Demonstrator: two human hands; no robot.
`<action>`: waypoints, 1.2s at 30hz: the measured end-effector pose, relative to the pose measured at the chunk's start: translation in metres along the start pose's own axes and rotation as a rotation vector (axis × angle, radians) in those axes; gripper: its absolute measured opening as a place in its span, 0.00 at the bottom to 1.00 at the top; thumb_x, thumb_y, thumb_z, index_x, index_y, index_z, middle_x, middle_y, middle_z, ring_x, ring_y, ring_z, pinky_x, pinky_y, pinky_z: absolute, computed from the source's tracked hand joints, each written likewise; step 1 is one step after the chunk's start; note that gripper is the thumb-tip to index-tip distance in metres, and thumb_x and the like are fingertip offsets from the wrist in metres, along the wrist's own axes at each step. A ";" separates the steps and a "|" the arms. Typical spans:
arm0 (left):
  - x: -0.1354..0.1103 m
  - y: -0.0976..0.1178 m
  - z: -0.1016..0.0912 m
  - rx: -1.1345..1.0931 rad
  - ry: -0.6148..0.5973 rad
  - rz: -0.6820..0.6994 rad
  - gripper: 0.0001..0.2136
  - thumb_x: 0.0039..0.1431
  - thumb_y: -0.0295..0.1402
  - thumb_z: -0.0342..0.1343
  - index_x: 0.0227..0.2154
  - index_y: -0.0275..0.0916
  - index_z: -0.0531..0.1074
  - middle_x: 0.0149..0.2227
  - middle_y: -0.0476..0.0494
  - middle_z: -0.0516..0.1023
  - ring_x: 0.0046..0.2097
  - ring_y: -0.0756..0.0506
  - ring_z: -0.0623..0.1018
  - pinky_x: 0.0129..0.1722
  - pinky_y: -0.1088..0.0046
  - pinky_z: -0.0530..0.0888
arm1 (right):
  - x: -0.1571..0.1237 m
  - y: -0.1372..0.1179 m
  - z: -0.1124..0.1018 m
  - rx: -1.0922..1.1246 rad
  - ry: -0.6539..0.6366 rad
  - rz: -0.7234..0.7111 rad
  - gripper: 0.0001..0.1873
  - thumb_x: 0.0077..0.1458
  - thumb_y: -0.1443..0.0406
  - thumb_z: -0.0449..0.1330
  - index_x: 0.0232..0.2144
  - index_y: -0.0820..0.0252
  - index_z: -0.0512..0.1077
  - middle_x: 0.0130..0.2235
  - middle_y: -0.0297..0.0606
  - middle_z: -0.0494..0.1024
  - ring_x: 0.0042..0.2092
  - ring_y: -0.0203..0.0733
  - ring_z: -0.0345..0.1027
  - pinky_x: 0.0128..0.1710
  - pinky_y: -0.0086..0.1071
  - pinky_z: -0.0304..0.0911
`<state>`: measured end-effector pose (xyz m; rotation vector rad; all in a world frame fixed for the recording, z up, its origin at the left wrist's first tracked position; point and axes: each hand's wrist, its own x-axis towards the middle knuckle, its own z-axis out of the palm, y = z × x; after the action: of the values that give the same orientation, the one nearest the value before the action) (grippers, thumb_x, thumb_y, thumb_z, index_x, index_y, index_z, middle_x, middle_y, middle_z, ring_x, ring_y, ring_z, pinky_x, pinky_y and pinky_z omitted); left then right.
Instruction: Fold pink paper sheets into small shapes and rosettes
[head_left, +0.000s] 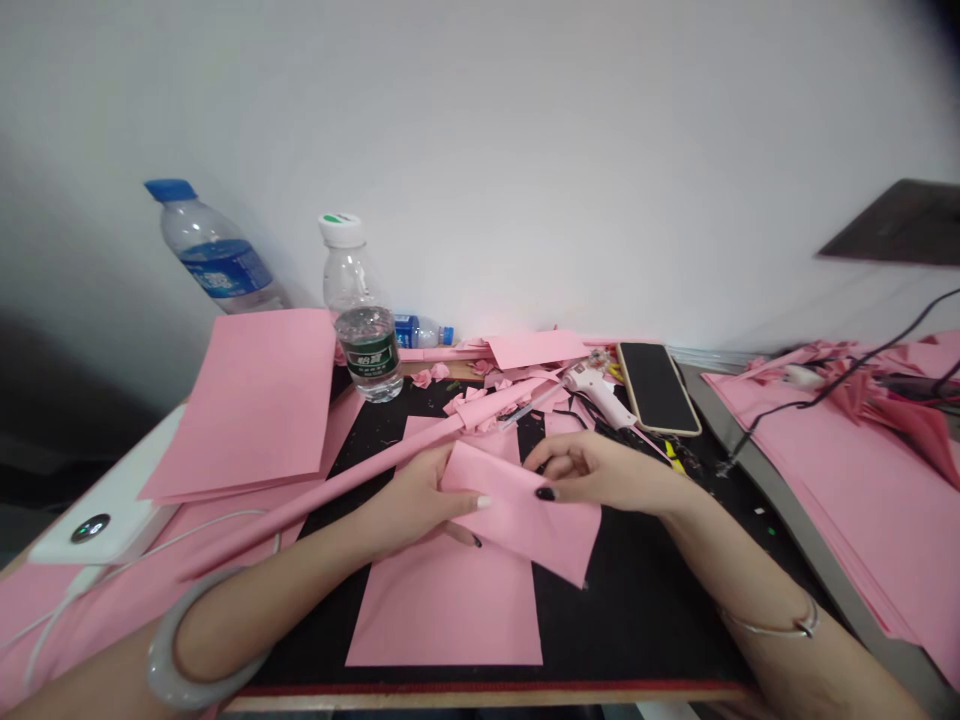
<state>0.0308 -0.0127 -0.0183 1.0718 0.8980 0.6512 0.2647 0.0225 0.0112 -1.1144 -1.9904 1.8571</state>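
Note:
A folded sheet of pink paper (510, 510) is held up between my two hands, above the black work mat (637, 590). My left hand (420, 500) grips its left side, and my right hand (592, 472) pinches its upper right edge. A flat pink sheet (442, 615) lies on the mat under my hands. A long rolled pink paper tube (322, 505) passes just behind my left hand and wrist, running up to the right.
A white-and-pink hot glue gun (600, 395) and a black phone (658, 388) lie beyond my right hand. Pink scraps, a pink paper stack (247, 405), plastic bottles (362, 310) and a white power bank (97, 530) surround the mat. More pink sheets (847, 490) lie on the right.

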 end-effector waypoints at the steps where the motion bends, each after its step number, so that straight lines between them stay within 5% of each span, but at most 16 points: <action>1: -0.001 0.000 0.001 0.018 -0.007 -0.016 0.14 0.50 0.27 0.59 0.41 0.37 0.70 0.35 0.44 0.76 0.33 0.46 0.77 0.26 0.73 0.78 | 0.001 0.000 0.005 -0.004 -0.036 -0.002 0.12 0.51 0.63 0.59 0.37 0.65 0.69 0.24 0.28 0.66 0.23 0.27 0.53 0.21 0.23 0.46; 7: -0.006 0.005 0.004 0.070 -0.072 -0.075 0.16 0.48 0.28 0.60 0.41 0.38 0.69 0.37 0.44 0.74 0.36 0.44 0.77 0.26 0.70 0.78 | 0.010 0.006 0.024 -0.071 -0.037 -0.055 0.19 0.52 0.60 0.58 0.17 0.62 0.57 0.20 0.24 0.52 0.22 0.27 0.43 0.20 0.25 0.38; 14: 0.000 0.001 -0.001 0.020 -0.024 -0.054 0.18 0.49 0.27 0.59 0.44 0.35 0.66 0.34 0.43 0.76 0.31 0.47 0.77 0.25 0.73 0.77 | 0.011 0.010 0.017 0.021 0.070 -0.011 0.21 0.51 0.54 0.58 0.19 0.63 0.59 0.20 0.25 0.54 0.22 0.27 0.43 0.20 0.25 0.39; 20: 0.003 -0.001 -0.003 -0.022 -0.016 0.005 0.22 0.51 0.24 0.57 0.50 0.36 0.63 0.33 0.45 0.76 0.31 0.48 0.76 0.24 0.76 0.76 | 0.014 0.011 0.014 0.012 0.296 -0.020 0.24 0.44 0.53 0.64 0.17 0.61 0.56 0.17 0.23 0.52 0.21 0.27 0.41 0.19 0.25 0.36; 24: 0.004 -0.001 -0.003 -0.074 0.015 0.049 0.18 0.52 0.25 0.56 0.48 0.36 0.65 0.35 0.46 0.75 0.31 0.50 0.75 0.24 0.78 0.75 | 0.015 0.013 0.008 0.038 0.294 -0.040 0.19 0.47 0.54 0.62 0.21 0.63 0.62 0.20 0.26 0.58 0.22 0.28 0.47 0.21 0.25 0.40; 36: 0.003 0.003 -0.003 -0.007 0.202 0.128 0.15 0.51 0.29 0.59 0.43 0.35 0.67 0.39 0.42 0.76 0.33 0.47 0.77 0.27 0.73 0.78 | 0.010 0.012 -0.005 -0.134 0.457 -0.122 0.22 0.52 0.54 0.57 0.17 0.58 0.53 0.17 0.25 0.53 0.20 0.28 0.44 0.19 0.26 0.38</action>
<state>0.0293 -0.0077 -0.0174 1.0769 1.0049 0.8801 0.2654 0.0320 -0.0025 -1.2814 -1.8797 1.2805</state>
